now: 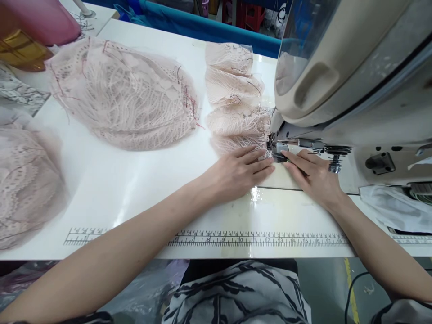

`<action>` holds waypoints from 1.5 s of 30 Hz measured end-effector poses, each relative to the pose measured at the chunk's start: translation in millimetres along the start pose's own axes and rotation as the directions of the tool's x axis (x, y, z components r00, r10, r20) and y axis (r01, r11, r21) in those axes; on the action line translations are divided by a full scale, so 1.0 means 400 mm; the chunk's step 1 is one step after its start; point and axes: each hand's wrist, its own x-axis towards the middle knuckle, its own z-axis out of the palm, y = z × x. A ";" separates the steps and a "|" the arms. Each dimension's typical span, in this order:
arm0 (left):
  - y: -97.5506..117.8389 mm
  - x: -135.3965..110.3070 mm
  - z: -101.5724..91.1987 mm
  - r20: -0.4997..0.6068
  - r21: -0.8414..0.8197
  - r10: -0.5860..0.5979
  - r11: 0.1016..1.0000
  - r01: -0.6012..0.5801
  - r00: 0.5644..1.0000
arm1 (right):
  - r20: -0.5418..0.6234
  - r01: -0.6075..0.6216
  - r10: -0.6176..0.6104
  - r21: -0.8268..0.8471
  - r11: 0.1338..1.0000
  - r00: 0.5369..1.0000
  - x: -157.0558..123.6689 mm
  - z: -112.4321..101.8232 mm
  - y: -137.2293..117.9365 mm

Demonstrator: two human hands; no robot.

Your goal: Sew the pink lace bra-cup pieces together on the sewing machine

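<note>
Left hand: laid palm-down, fingers stretched out and slightly spread, tips pointing right. They press on the near end of the pale lace strip; I have nothing pinched there that shows, and cannot tell what my thumb does.

Right hand: thumb and index drawn narrow around a slim dark tool. Its long axis runs roughly side to side, tip aimed left at my left fingertips, just beside the lace. Whether its tips are parted is too small to tell.

Lace strip: on the white table, left of the sewing machine. Long axis runs away from me, roughly square to the table's near edge; far end points toward the blue cloth beyond. Loose folds cross its length, one behind another. Its near right corner reaches the machine's needle area, just above my fingertips.

Left of the strip, apart from it: a larger lace piece, lying lengthwise left to right, red stitching at both ends. A further lace bundle at far left. Printed ruler along the near edge, below both hands.
</note>
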 end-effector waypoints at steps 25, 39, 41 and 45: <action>0.002 0.000 -0.005 0.007 -0.010 -0.004 1.000 0.004 1.000 | 0.012 0.023 -0.022 -0.089 0.996 1.000 0.007 0.007 -0.006; 0.001 0.000 -0.002 -0.015 -0.002 0.004 1.000 -0.004 1.000 | 0.012 0.030 -0.029 -0.099 0.995 1.000 0.008 0.009 -0.008; 0.001 0.000 -0.001 -0.012 -0.013 -0.001 1.000 0.001 1.000 | 0.008 0.003 -0.002 -0.105 0.994 1.000 0.008 0.009 -0.008; 0.001 0.000 -0.003 -0.002 -0.035 -0.008 0.999 0.008 1.000 | -0.003 -0.063 0.063 -0.091 0.994 0.998 0.006 0.004 -0.007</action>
